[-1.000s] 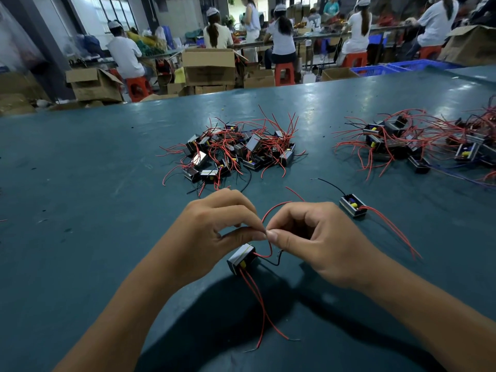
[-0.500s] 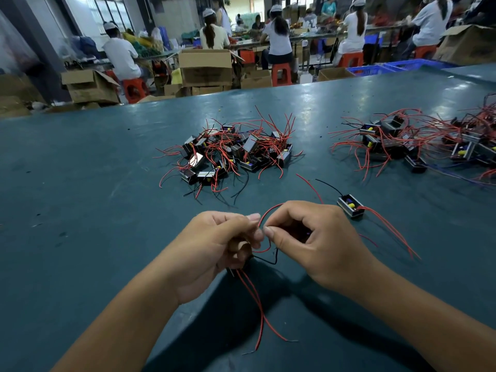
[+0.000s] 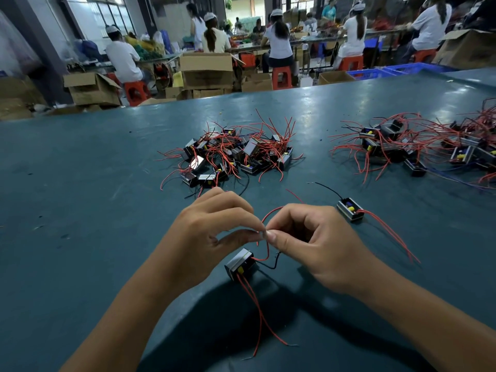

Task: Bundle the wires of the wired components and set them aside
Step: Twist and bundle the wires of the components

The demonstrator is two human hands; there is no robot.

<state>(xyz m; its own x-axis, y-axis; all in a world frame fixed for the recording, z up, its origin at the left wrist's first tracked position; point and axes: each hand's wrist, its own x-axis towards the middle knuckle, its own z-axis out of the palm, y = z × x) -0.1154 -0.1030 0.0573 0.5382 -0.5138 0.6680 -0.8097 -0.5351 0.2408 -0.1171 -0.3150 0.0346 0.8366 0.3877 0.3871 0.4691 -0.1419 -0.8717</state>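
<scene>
A small black wired component hangs just below my fingertips, over the teal table. Its red wire loops up between my hands, and a short black wire curls off to its right. My left hand and my right hand meet thumb to thumb, each pinching that red wire. Two more red wires trail from the component toward me. A second single component with red and black wires lies on the table just right of my right hand.
A pile of wired components sits beyond my hands at the table's middle. Another tangled pile spreads at the far right. Behind the table are cardboard boxes, red stools and seated people working.
The component, hidden under my left hand half a second ago, has come back into view below my fingertips. Both hands still pinch the red wire loop and have shifted slightly.
</scene>
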